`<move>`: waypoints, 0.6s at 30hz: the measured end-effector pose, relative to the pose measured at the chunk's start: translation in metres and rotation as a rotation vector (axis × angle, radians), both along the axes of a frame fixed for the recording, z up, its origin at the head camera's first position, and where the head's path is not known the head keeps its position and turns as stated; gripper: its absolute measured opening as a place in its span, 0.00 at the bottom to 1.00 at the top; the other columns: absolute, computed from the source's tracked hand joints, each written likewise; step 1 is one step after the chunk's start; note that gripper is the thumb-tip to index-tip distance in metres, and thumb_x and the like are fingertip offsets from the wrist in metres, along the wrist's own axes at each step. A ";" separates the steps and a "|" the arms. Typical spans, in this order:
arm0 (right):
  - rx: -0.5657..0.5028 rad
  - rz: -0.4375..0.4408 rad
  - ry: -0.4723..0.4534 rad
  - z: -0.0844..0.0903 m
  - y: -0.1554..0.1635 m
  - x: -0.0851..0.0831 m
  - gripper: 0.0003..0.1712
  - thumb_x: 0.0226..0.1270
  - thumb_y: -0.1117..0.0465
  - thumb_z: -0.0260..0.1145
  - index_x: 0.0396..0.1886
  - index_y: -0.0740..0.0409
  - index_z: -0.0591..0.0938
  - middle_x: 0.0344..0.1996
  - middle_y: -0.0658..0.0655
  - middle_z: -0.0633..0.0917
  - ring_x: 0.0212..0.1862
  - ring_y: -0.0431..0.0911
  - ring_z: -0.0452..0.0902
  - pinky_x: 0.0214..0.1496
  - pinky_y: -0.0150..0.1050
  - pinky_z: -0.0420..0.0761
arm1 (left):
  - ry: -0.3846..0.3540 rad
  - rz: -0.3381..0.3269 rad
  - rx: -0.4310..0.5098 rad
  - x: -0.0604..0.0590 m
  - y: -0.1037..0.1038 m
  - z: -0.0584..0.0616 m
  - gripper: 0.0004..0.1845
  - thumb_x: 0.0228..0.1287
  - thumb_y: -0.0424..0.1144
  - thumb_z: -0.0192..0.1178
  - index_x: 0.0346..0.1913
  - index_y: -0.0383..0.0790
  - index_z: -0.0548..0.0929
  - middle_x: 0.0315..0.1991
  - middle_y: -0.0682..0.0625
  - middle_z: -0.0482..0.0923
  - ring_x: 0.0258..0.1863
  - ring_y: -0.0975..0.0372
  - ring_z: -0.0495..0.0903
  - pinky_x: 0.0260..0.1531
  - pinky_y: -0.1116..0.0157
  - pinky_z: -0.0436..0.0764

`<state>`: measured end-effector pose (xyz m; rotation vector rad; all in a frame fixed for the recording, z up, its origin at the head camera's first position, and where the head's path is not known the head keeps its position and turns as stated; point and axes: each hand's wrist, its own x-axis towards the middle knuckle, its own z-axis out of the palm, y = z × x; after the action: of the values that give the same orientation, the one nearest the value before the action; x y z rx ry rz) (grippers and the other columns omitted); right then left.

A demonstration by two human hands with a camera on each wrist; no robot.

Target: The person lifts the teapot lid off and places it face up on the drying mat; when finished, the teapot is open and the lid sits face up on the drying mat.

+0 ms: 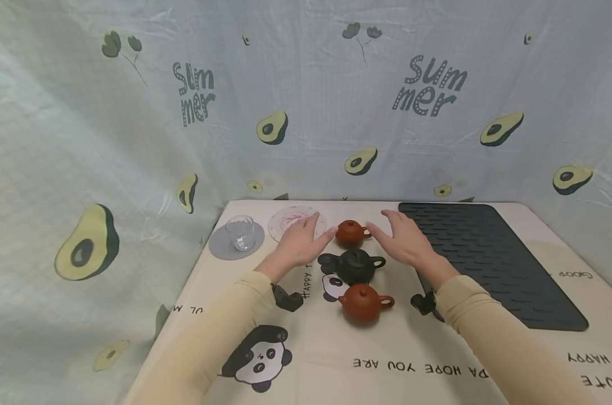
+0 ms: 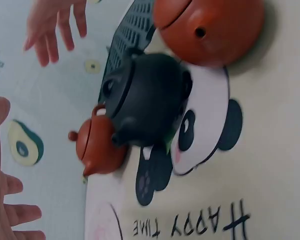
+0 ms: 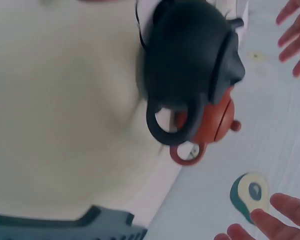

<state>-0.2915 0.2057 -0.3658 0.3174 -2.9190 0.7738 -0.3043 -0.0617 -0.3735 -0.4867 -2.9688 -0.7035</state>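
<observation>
Hands, two: left hand point(image 1: 303, 243) and right hand point(image 1: 403, 241), held above the table on either side of the far red teapot, both apart from it in the wrist views. Fingers straight and spread on each, thumbs set away from them, pinching nothing.
Teapots, three, in a row from far to near, handles to the right: far red teapot point(image 1: 350, 234), between the hands; black teapot point(image 1: 355, 266), just in front of it; near red teapot point(image 1: 363, 304), nearest the person. All upright, lids on.
Plate point(image 1: 279, 221), one, patterned, partly behind the left hand.
Glass point(image 1: 240, 232), one, clear, upright on a round grey mat point(image 1: 219, 246).
Tray point(image 1: 498, 270), one, black, ridged, right side.
Tablecloth point(image 1: 331, 351), printed with pandas and lettering.
</observation>
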 end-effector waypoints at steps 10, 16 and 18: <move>-0.056 0.058 0.047 -0.016 -0.008 0.024 0.41 0.76 0.31 0.52 0.69 0.61 0.74 0.67 0.64 0.74 0.65 0.61 0.71 0.61 0.61 0.73 | 0.004 -0.041 0.084 0.028 0.008 -0.018 0.38 0.75 0.69 0.40 0.62 0.37 0.76 0.55 0.41 0.79 0.54 0.51 0.78 0.54 0.54 0.77; -0.050 0.081 0.050 -0.015 -0.011 0.036 0.35 0.76 0.36 0.57 0.63 0.61 0.78 0.56 0.62 0.81 0.45 0.53 0.76 0.43 0.47 0.77 | 0.043 -0.038 0.150 0.041 0.007 -0.033 0.25 0.76 0.64 0.45 0.43 0.45 0.77 0.32 0.52 0.77 0.32 0.58 0.76 0.33 0.61 0.74; -0.043 0.095 0.051 -0.013 -0.014 0.040 0.33 0.76 0.36 0.58 0.61 0.60 0.79 0.54 0.61 0.81 0.42 0.51 0.74 0.41 0.45 0.76 | 0.020 -0.029 0.173 0.045 0.007 -0.037 0.24 0.77 0.64 0.44 0.40 0.47 0.76 0.29 0.54 0.76 0.29 0.59 0.75 0.31 0.61 0.73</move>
<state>-0.2519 0.1917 -0.3792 0.4676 -2.8532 0.8272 -0.2590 -0.0552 -0.4101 -0.5214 -2.8540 -0.9416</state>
